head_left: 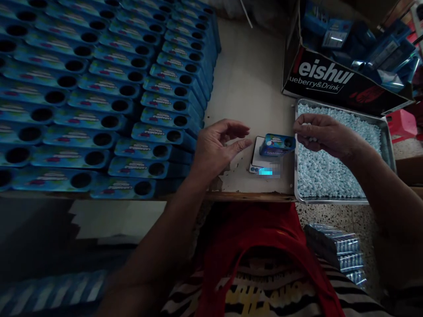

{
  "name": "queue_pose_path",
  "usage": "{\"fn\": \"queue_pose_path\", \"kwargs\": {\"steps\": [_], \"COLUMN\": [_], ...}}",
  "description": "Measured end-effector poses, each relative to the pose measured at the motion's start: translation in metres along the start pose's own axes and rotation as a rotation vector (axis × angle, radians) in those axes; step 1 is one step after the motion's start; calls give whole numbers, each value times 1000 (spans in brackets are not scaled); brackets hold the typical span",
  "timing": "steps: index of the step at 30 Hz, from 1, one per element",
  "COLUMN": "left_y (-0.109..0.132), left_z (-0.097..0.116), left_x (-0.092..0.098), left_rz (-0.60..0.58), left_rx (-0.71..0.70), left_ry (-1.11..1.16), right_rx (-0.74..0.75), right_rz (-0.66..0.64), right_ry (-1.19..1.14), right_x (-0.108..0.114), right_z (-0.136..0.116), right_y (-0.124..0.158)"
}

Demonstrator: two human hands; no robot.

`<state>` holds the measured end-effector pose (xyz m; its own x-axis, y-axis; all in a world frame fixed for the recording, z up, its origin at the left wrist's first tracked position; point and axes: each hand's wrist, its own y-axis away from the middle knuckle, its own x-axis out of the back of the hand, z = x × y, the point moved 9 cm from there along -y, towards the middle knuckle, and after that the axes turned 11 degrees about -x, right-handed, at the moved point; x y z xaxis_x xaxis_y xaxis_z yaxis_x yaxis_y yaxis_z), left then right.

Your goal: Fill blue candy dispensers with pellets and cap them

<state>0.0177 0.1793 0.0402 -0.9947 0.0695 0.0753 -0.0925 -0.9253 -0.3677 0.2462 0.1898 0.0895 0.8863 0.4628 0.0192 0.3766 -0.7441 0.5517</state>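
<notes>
A small blue printed box with a dark round hole in its top stands on a compact digital scale with a lit display. A white round piece lies on the box's top. My left hand hovers left of the scale, thumb and fingers apart, holding nothing. Over the tray's left part, my right hand pinches a few small round pale candies close to the box's right end. More pale blue candies fill the metal tray below it.
Tight rows of similar blue boxes cover the table's left side. A black carton full of blue packages stands behind the tray. Below the table's front edge, wrapped packs rest on the floor. A red stool is at right.
</notes>
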Motion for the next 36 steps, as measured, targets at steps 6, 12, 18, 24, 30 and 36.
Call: {"fn": "queue_pose_path", "kwargs": {"steps": [6, 12, 18, 24, 30, 36], "left_y": [4, 6, 7, 9, 17, 20], "left_z": [-10, -15, -19, -24, -34, -29], "left_x": [-5, 0, -4, -6, -1, 6], "left_rz": [-14, -29, -65, -88, -77, -46], "left_rx": [22, 20, 56, 71, 101, 118], "left_ry": [36, 12, -2, -8, 2, -15], "right_rx": [72, 135, 148, 140, 165, 47], "right_rz": [207, 286, 319, 316, 332, 317], "right_ry": [277, 578, 842, 929, 675, 29], "right_x": [5, -2, -5, -5, 3, 47], "right_z": [-12, -17, -21, -21, -17, 3], "right_y": [-2, -3, 0, 2, -2, 16]}}
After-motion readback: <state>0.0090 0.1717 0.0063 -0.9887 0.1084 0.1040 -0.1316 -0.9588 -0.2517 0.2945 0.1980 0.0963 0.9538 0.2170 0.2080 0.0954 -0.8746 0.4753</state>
